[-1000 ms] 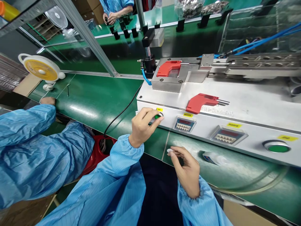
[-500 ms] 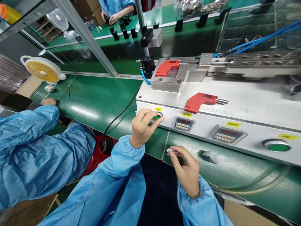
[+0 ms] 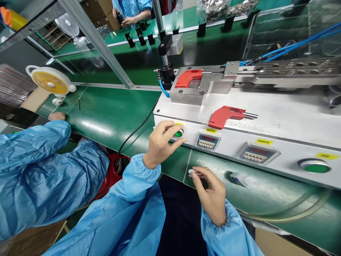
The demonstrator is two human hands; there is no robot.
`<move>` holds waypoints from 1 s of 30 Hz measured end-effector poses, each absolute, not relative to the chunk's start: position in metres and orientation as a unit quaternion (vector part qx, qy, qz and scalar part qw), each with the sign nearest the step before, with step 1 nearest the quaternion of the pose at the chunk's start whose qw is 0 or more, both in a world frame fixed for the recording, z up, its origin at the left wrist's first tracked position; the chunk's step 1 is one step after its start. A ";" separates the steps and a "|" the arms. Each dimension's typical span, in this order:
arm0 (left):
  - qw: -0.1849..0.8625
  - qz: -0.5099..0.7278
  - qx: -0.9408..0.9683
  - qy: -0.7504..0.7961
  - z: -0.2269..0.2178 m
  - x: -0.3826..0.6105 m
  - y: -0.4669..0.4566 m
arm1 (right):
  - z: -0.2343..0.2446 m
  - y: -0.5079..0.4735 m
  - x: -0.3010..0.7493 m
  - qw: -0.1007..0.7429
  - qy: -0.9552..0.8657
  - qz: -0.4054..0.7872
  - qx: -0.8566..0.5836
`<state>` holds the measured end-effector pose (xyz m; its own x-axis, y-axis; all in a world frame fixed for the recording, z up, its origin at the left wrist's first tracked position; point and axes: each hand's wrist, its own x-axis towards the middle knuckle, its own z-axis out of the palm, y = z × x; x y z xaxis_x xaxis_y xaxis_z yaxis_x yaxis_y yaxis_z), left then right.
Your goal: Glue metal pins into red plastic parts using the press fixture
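Observation:
My left hand (image 3: 159, 145) is at the front panel of a white machine (image 3: 282, 122). Its bent fingers sit just above a small green button (image 3: 178, 134) and its thumb reaches under it; the fingers are apart and hold nothing. My right hand (image 3: 211, 193) rests at the near edge of the green belt (image 3: 112, 113), pinching a small white piece (image 3: 190, 171) between thumb and fingertips. One red plastic part (image 3: 189, 77) sits in the metal fixture on the machine. A second red part (image 3: 223, 116) with metal pins lies loose on the machine top.
Two digital counters (image 3: 207, 140) and a large green button (image 3: 314, 166) are on the panel. A small white bottle (image 3: 241, 179) lies on the belt. A co-worker's blue sleeve (image 3: 39, 167) and hand (image 3: 57, 116) are at left, near a yellow fan (image 3: 50, 81). Another person (image 3: 128, 10) works far behind.
My left fingers have lifted slightly off the green button, which now shows more. My right hand has barely moved with the white piece.

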<state>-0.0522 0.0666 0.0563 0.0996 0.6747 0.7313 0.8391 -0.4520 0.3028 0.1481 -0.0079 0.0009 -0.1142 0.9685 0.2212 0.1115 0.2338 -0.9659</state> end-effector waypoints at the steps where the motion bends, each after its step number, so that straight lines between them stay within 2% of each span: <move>1: 0.093 -0.420 -0.745 -0.510 0.056 -0.053 0.066 | 0.001 -0.008 0.148 0.496 -0.610 0.431 -0.442; 16: 0.168 -0.449 -0.746 -0.462 0.053 -0.055 0.065 | 0.000 -0.008 0.149 0.495 -0.610 0.432 -0.443; 23: 0.205 -0.438 -0.724 -0.492 0.045 -0.053 0.065 | -0.002 -0.007 0.148 0.500 -0.610 0.432 -0.437; 26: 0.207 -0.383 -0.755 -0.490 0.055 -0.059 0.066 | -0.002 -0.008 0.147 0.497 -0.611 0.435 -0.437; 30: 0.274 -0.191 -0.827 -0.452 0.080 -0.072 0.070 | 0.000 -0.008 0.147 0.493 -0.610 0.441 -0.436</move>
